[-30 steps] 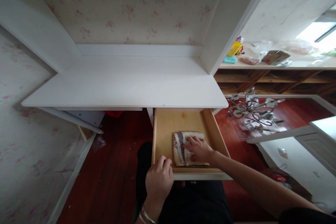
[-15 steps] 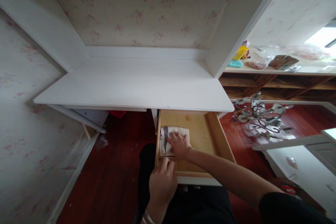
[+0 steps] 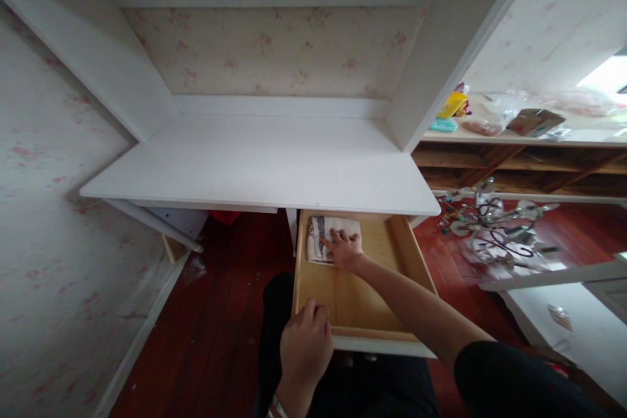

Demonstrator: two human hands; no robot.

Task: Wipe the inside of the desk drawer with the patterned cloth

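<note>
A wooden drawer [image 3: 357, 297] with a white front is pulled out from under the white desk [image 3: 274, 157]. Inside it, towards the back left, lies a folded pale cloth [image 3: 317, 249] with a dark stripe. My right hand [image 3: 345, 249] rests on this cloth, fingers spread flat over its right part and palm down. At the drawer's front left corner, my left hand [image 3: 306, 343] is closed over the rim; its fingertips are partly hidden.
A chandelier [image 3: 499, 228] with several arms sits on the red wood floor to the right. Behind it, a low shelf [image 3: 494, 140] carries bags and a box [image 3: 536, 122]. A white furniture piece [image 3: 578, 313] lies at the lower right. Floral wall [image 3: 44, 222] borders the left.
My right hand and the cloth have moved from the drawer's front left towards its back. My left hand stays at the front corner. The view has shifted slightly.
</note>
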